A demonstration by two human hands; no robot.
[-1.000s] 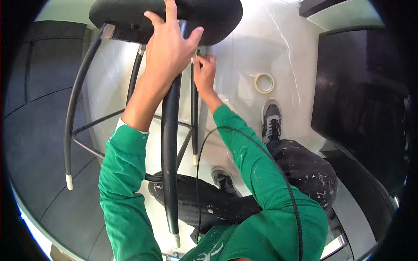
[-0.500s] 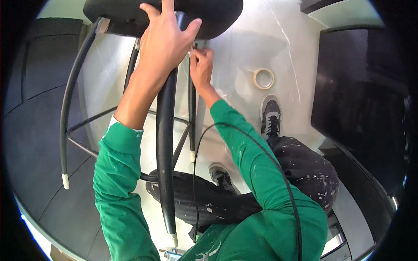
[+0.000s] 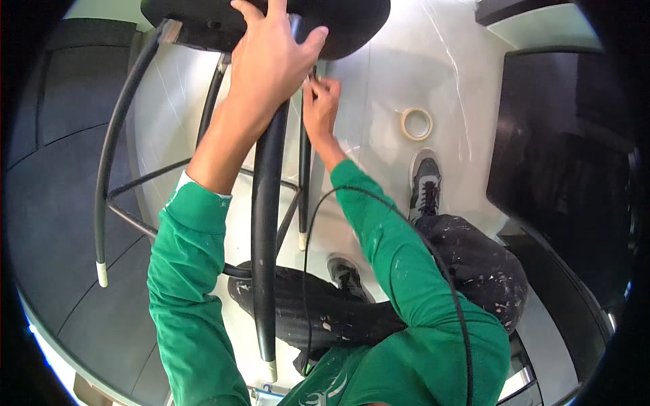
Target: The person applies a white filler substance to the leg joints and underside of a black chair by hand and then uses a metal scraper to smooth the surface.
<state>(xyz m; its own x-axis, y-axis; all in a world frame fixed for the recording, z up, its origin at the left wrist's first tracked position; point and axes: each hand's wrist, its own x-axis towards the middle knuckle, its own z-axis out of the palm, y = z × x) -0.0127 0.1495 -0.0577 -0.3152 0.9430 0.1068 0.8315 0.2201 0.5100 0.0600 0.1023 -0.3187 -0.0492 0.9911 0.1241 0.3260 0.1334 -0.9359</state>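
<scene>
A bar stool with a black seat (image 3: 217,34) and dark metal legs (image 3: 269,223) with pale tips stands tilted before me. My left hand (image 3: 267,68) grips the stool where the nearest leg meets the seat, thumb and fingers spread around the joint. Below the seat's edge, my right hand (image 3: 321,108) is closed in a pinch beside the top of another leg (image 3: 304,176). A small dark end shows above those fingertips, but I cannot make out what it is.
A roll of masking tape (image 3: 416,124) lies on the pale, marbled floor beyond my shoe (image 3: 425,183). Dark panels (image 3: 88,183) stand at left, and a glossy black cabinet (image 3: 562,142) at right. A black cable (image 3: 433,250) loops across my right arm.
The stool and both hands sit slightly farther right in the picture, as do the tape and floor. Both hands keep the same holds.
</scene>
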